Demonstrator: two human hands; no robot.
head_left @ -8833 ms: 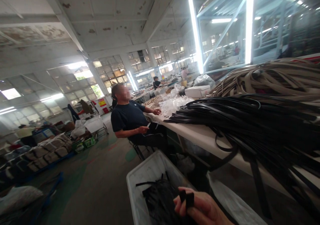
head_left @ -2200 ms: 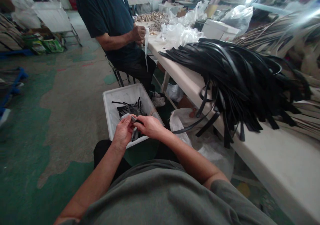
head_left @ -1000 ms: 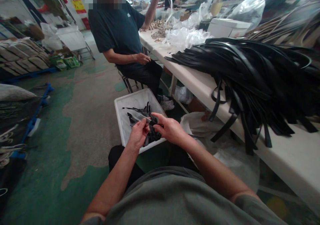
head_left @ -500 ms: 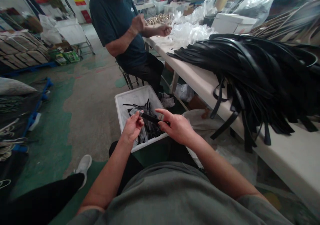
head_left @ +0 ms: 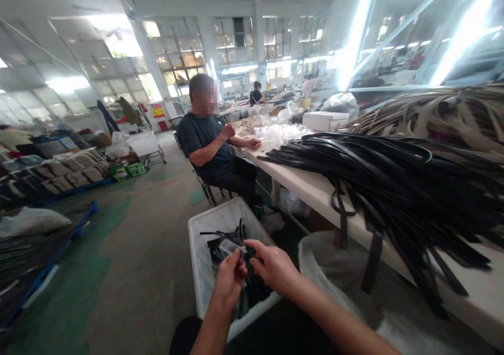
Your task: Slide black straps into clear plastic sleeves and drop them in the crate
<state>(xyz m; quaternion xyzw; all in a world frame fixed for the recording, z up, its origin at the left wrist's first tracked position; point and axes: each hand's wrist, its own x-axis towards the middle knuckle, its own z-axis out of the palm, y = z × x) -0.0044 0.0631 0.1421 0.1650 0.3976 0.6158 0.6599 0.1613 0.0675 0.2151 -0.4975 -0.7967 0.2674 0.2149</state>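
Observation:
My left hand (head_left: 229, 280) and my right hand (head_left: 273, 267) meet over a white plastic bin (head_left: 205, 271) on the floor. Both are closed in a pinch on a small clear sleeve (head_left: 231, 247) and a short black strap piece (head_left: 249, 255) between them. The left fingers grip the sleeve end; the right fingers pinch the black piece beside it. The bin under my hands holds several black strap offcuts (head_left: 222, 239).
A long white table (head_left: 315, 189) on the right carries a big heap of black straps (head_left: 397, 181) and tan straps (head_left: 444, 116) behind. A seated person in a dark shirt (head_left: 208, 150) works at the table's far end. A white sack (head_left: 334, 271) stands beside the bin. Stacked goods (head_left: 63, 171) line the left floor.
The view has tilted up, showing the hall and ceiling. My hands have drawn closer together on the small piece. The leg and shoe at lower left are out of view.

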